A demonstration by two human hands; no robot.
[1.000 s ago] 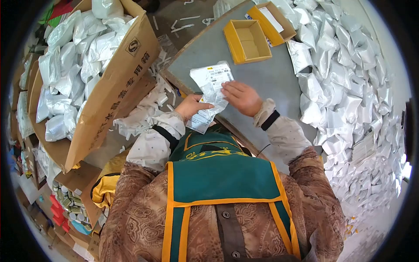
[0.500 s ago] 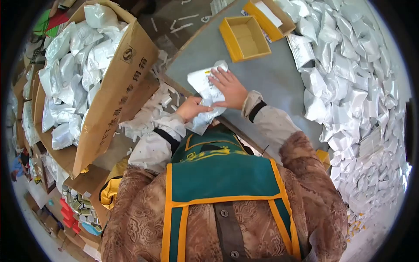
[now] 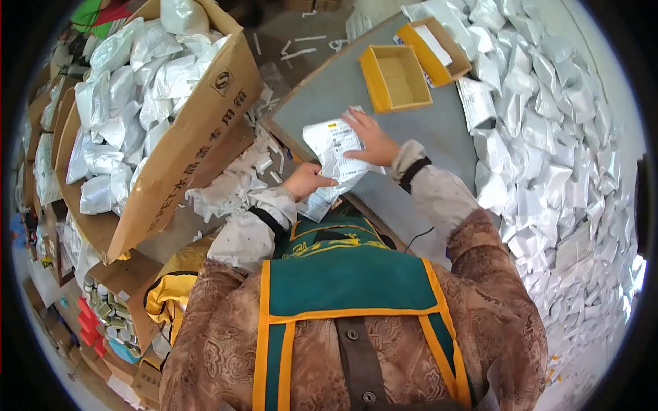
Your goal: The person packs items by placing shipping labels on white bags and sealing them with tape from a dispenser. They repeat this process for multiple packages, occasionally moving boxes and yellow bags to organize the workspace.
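In the head view, the left hand (image 3: 306,182) pinches the lower part of a silvery packet (image 3: 319,142) at the grey table's (image 3: 308,99) near edge, while the right hand (image 3: 373,145), fingers extended, rests against its upper part. A printed label (image 3: 345,142) is already on the packet, though whether it is fully stuck down cannot be told; the packet is in hand, apart from the heaped packets (image 3: 524,130).

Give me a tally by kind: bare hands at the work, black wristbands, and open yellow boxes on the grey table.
Bare hands: 2 (left hand, right hand)
Black wristbands: 2 (left wristband, right wristband)
Open yellow boxes: 2 (nearer box, farther box)
Total: 6
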